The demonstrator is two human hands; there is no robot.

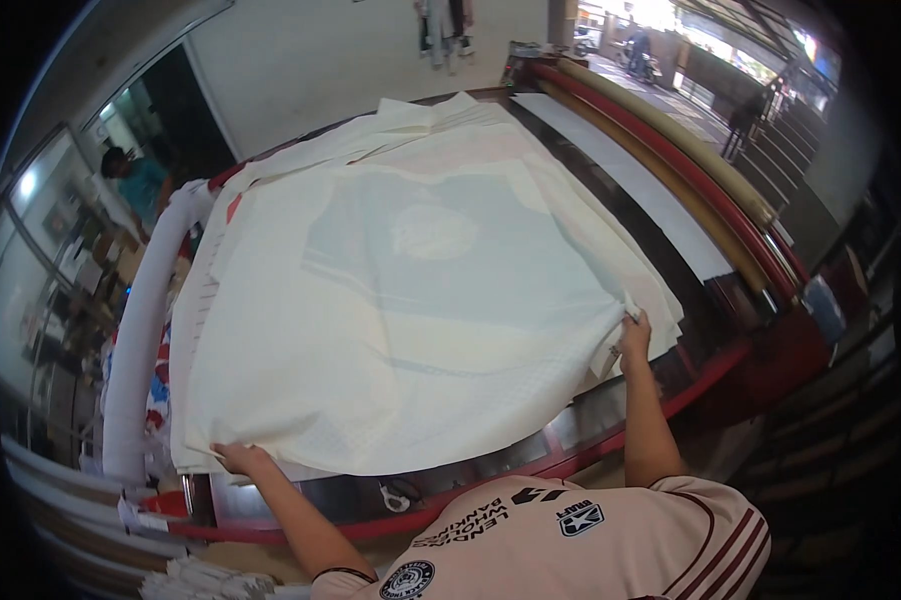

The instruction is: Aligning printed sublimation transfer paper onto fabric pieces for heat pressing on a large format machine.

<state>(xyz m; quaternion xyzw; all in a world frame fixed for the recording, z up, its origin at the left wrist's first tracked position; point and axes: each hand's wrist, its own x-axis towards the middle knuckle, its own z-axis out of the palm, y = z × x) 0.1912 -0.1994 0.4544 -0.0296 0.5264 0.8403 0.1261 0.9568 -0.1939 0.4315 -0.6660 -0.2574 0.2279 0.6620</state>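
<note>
A large, thin cream cloth sheet [320, 330] lies spread over the table, with a pale blue-grey printed shape showing faintly through it. My left hand [238, 458] pinches its near left corner. At the near right corner, my right hand [635, 333] grips the bunched edge, held slightly up. Between the two hands, the near edge sags in a loose curve. More cream sheets [440, 115] lie stacked beneath and beyond it, with wrinkled edges at the far side.
A red-framed machine table [690, 385] surrounds the sheets, with rollers [670, 150] along its right side. Scissors [398, 496] lie at the near edge. A white fabric roll [140, 350] stands along the left. A person [138, 185] in teal is at the far left.
</note>
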